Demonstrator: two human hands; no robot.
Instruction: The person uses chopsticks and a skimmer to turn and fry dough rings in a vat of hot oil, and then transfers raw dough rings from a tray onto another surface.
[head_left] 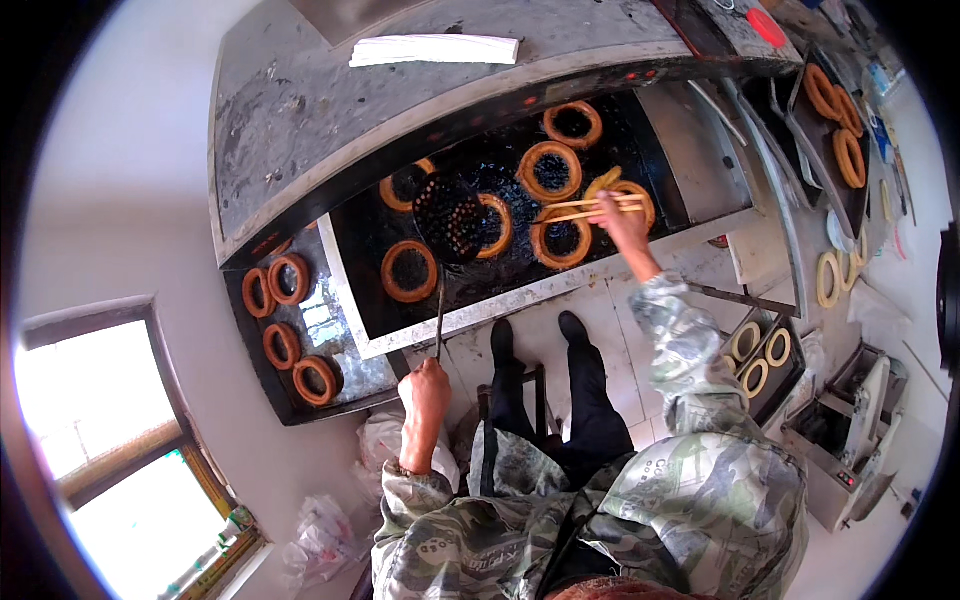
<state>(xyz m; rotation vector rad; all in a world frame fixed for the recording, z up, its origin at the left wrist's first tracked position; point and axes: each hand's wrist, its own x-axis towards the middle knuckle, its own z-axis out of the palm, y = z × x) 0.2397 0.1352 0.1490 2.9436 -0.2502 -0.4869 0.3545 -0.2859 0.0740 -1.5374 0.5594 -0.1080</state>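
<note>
My left hand (427, 392) is closed round the handle of a black perforated skimmer (452, 218). The skimmer's round head lies over the dark oil, partly covering a fried dough ring (495, 226). In my right hand (622, 222) is a pair of long wooden chopsticks (572, 210), pointing left across the fryer. Their tips are above a browned dough ring (561, 240). Just beyond that hand, a yellower piece of dough (602, 184) lies by another ring (640, 205), partly hidden by my fingers. Several more golden-brown rings float in the fryer (480, 295).
Left of the fryer, a metal tray (345, 350) holds several fried rings. At far right, more sit in a dark tray (840, 185). Pale raw rings (754, 378) lie in a lower tray near a metal machine (850, 440). A white folded cloth (435, 50) rests on the hood.
</note>
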